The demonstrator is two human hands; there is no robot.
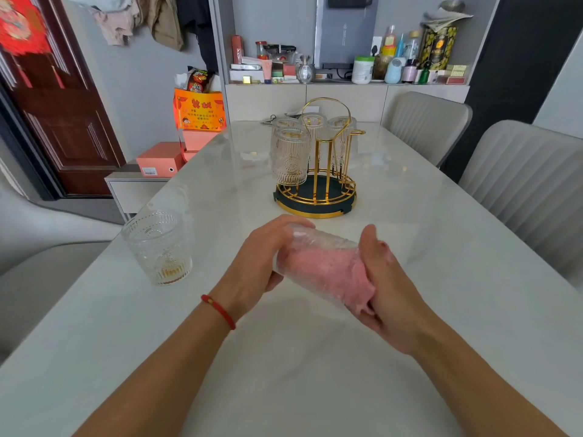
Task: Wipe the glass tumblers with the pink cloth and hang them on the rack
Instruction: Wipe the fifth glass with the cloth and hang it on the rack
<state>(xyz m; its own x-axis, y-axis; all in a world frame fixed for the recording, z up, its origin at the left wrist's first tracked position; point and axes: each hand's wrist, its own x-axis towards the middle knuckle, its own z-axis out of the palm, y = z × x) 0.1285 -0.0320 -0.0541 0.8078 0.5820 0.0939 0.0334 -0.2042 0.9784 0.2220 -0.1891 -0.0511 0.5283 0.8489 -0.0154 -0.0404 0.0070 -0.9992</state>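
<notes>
My left hand [258, 260] grips the closed base end of a ribbed glass tumbler [318, 242] held sideways above the table. The pink cloth [328, 272] is stuffed inside it and spills out of the mouth on the right. My right hand [383, 279] holds the cloth at that mouth, fingers curled round it. A second tumbler [159, 247] stands upright at the left of the table. The gold wire rack [318, 184] on its dark round base stands behind my hands, with several tumblers [290, 159] hung upside down on it.
The white marble table [410, 231] spreads around my hands. Two grey chairs [523, 181] stand on the right. Pink boxes [161, 159] and an orange paper bag [200, 110] lie off the far left corner. A cluttered shelf [347, 67] runs along the back wall.
</notes>
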